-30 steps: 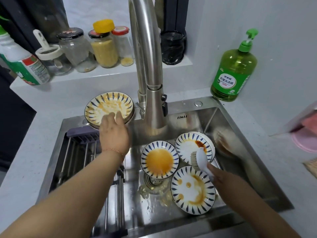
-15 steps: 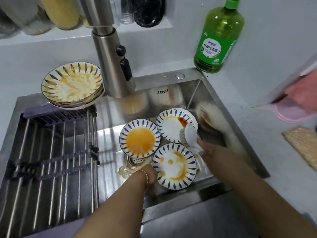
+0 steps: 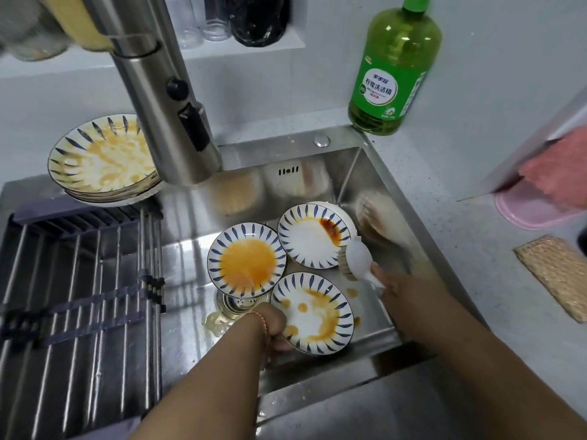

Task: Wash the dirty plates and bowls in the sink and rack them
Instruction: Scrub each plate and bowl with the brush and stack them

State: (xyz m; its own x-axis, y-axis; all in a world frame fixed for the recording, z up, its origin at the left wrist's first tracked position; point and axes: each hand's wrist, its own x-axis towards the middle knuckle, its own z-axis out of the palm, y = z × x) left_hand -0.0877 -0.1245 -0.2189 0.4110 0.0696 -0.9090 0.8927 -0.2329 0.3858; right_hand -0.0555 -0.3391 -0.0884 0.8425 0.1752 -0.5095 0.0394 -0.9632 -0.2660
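Now, left hand [image 3: 275, 325] grips the near plate [image 3: 313, 312] by its rim, right hand [image 3: 400, 289] holds the brush [image 3: 357, 260]; greasy sauce could let that plate slip.

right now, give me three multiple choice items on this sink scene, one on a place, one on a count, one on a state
1. Where does the green dish soap bottle stand?
A. on the counter at the steel sink's back right corner
B. on the sliding rack
C. in the basin

2. How many blue-striped bowls lie in the basin?
A. one
B. three
C. five

3. What is the right hand doing?
A. resting open
B. holding the white scrub brush
C. turning the faucet

Answers: 1 A, the bottle stands by that corner. 2 B, three lie around the drain. 3 B, the fingers are curled round the handle.
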